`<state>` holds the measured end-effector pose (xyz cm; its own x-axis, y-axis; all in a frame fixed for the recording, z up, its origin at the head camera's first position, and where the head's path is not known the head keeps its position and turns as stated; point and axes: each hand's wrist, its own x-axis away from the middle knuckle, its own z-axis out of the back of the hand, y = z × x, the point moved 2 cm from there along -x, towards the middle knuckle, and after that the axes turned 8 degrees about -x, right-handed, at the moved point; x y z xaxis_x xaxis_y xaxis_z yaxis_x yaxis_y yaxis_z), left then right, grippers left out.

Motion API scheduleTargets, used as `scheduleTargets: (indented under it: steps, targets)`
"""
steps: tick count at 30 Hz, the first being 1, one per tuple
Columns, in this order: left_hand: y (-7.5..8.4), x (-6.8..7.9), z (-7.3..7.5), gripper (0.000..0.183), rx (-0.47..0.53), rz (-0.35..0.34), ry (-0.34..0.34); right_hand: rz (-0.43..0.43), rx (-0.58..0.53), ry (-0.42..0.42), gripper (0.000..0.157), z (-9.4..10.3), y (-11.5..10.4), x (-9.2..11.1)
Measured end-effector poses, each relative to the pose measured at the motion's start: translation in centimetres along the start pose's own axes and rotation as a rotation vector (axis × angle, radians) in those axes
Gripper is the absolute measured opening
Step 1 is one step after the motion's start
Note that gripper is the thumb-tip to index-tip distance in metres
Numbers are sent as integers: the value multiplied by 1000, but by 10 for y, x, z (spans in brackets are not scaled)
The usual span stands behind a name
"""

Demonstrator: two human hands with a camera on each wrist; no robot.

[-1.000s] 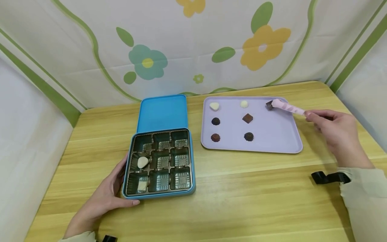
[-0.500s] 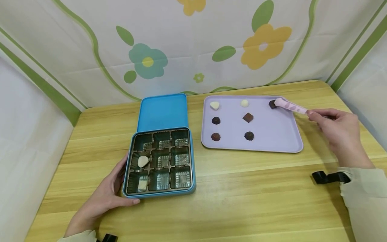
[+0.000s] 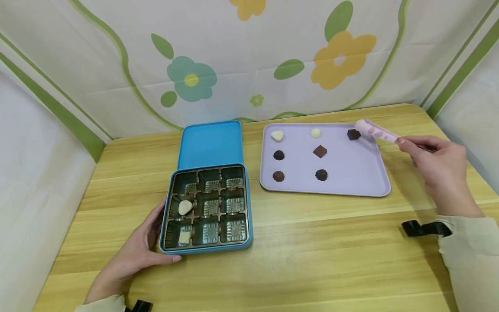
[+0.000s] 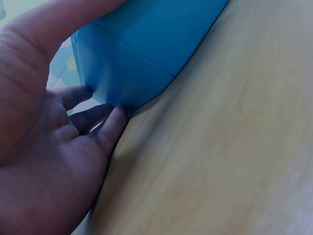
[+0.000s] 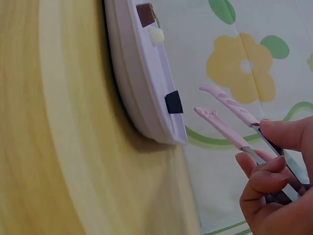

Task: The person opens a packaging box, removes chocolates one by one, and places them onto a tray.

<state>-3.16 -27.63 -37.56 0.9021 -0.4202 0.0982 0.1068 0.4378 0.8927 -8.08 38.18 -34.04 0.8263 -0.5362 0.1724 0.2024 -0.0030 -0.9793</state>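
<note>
My right hand (image 3: pixel 438 167) grips pink-tipped tongs (image 5: pixel 222 128) between thumb and fingers. In the right wrist view the two tips stand apart with nothing between them. Close beside the tips, a dark faceted chocolate (image 3: pixel 353 134) sits in the back right corner of the lilac tray (image 3: pixel 351 173). With its thumb along the front and its fingers at the left side, my left hand (image 3: pixel 136 251) holds the corner of a blue tin (image 3: pixel 218 250). Inside is a brown divided insert; a white rounded chocolate (image 3: pixel 185 207) and a pale square one (image 3: pixel 185 236) lie in its left column.
White chocolates (image 3: pixel 277 136) and several dark ones (image 3: pixel 321 174) lie spaced over the tray's left and middle. Behind the tin lies its blue lid (image 3: pixel 211 145). A flower-print cloth (image 3: pixel 241 65) hangs at the back of the wooden table (image 3: pixel 312 260).
The tongs have let go of the dark faceted chocolate and drawn back slightly up and right. That chocolate shifted a little right on the tray. My left hand stays at the tin.
</note>
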Motion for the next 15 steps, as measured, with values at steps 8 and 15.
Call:
scheduleTargets:
  steps: [8,15]
  targets:
    - [-1,-1,0,137,36,-15,-13,123,-167,-26,23,-16,-11,16]
    - [-1,0,-1,137,27,-9,-9,260,106,-90,31,-51,-18,41]
